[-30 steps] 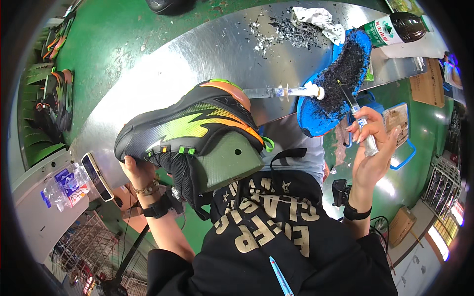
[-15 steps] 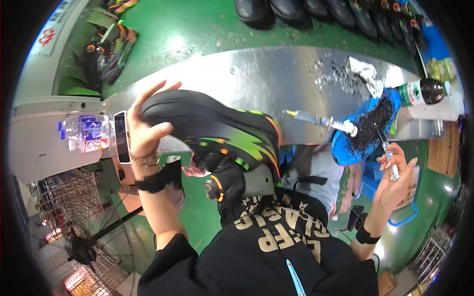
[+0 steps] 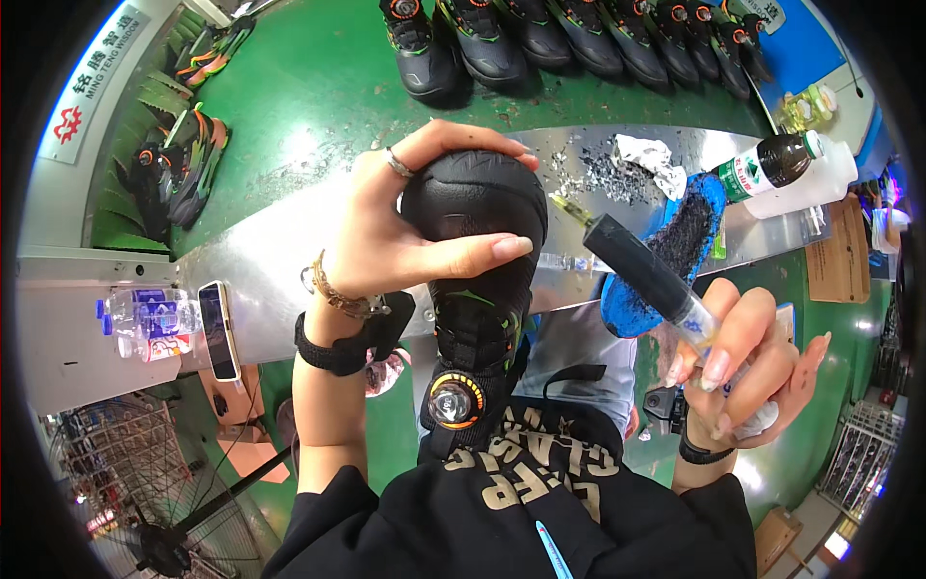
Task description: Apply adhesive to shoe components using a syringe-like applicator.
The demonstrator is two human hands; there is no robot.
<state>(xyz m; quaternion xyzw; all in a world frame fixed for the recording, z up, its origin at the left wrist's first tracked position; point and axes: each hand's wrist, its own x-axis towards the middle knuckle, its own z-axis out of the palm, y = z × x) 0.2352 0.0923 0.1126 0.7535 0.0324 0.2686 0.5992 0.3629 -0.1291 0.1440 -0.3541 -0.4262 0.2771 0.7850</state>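
Centrally, a black shoe [image 3: 475, 289] held toe-up over the near edge of the metal workbench [image 3: 289, 232], heel toward the body, round orange-ringed dial [image 3: 453, 400] on the lower part facing the camera. Left hand [image 3: 405, 232] wrapped over the toe of the shoe: fingers curled across the top, thumb pressed along the front, a firm clasp on the toe cap; ring on one finger, chain bracelet and black wristband [image 3: 333, 347] at the wrist. Right hand [image 3: 748, 367] right of the shoe and lower, fingers pinched around the clear end of a black-tipped marker-like tool [image 3: 641, 270]; tip of the tool raised toward the shoe's right side, close to it but apart, contact not discernible.

Beyond the tool, right of the shoe, on the workbench: blue sponge pad [image 3: 675, 251] smeared black, crumpled white rag [image 3: 651, 154], scattered dark crumbs, dark glass bottle [image 3: 772, 164] lying against a white plastic bottle [image 3: 810, 179]. Left of the shoe, at the bench's end: smartphone [image 3: 218, 328] on edge, beside it a clear water bottle [image 3: 145, 323] on its side. Behind the shoe, across the bench, on the green surface: row of dark shoes [image 3: 579, 39]; far left, further pairs with orange and green accents [image 3: 178, 164].
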